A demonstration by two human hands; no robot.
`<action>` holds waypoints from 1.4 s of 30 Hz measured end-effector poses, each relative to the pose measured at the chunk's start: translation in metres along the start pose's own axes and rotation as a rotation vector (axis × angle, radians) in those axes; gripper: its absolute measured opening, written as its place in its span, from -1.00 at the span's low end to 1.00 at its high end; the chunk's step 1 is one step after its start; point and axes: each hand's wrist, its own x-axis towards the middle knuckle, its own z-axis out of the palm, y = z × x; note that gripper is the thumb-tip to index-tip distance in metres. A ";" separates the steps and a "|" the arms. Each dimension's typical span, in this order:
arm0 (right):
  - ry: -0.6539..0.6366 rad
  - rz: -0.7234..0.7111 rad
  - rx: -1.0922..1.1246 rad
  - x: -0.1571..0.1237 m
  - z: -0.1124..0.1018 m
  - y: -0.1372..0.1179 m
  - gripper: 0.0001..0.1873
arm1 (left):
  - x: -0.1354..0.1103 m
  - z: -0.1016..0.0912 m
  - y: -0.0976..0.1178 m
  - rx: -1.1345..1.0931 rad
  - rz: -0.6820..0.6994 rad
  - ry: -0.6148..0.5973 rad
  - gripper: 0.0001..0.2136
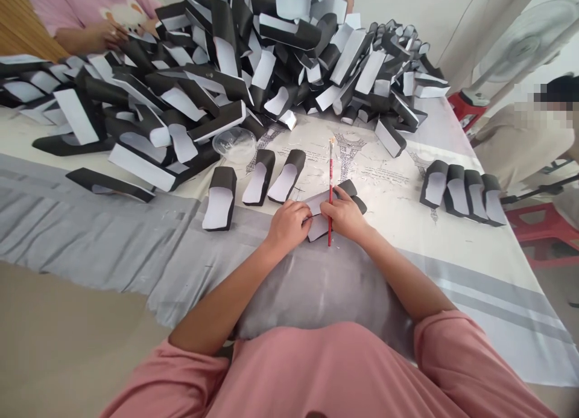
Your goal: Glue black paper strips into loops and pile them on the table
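My left hand [288, 226] grips a black-and-white shoe-shaped card piece [318, 225] on the tablecloth. My right hand [344, 214] holds a thin red stick [330, 189] upright, with its lower end near the card and a pale top end. The same hand rests on the card's far side, and the piece's black end [354, 196] shows beyond my fingers. Several similar pieces stand in a row [259, 183] left of my hands, and several more [459, 195] lie to the right.
A large heap of black-and-white pieces [199, 86] covers the table's far side. A clear plastic cup [234, 143] stands against it. A co-worker's hand [108, 37] is at top left. Another seated person [520, 143], a white fan [525, 41] and red stools [540, 228] are at right.
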 end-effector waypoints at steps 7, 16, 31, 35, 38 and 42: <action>0.137 0.080 0.201 0.005 -0.016 -0.010 -0.77 | -0.001 -0.004 0.009 0.069 -0.123 -0.130 -0.80; 0.461 0.362 0.717 -0.007 -0.090 0.007 -0.22 | -0.003 0.000 0.007 0.020 -0.160 -0.146 -0.79; 0.487 0.493 0.751 -0.006 -0.114 0.012 -0.61 | 0.000 0.003 -0.003 -0.053 -0.143 -0.124 -0.74; 0.420 0.482 0.721 -0.003 -0.111 0.008 -0.56 | 0.000 0.003 -0.006 -0.059 -0.132 -0.121 -0.73; 0.369 0.475 0.742 -0.001 -0.108 0.008 -0.52 | 0.000 0.003 -0.006 -0.058 -0.129 -0.123 -0.72; 0.291 0.476 0.789 0.001 -0.100 0.008 -0.50 | 0.000 0.003 -0.006 -0.054 -0.124 -0.123 -0.71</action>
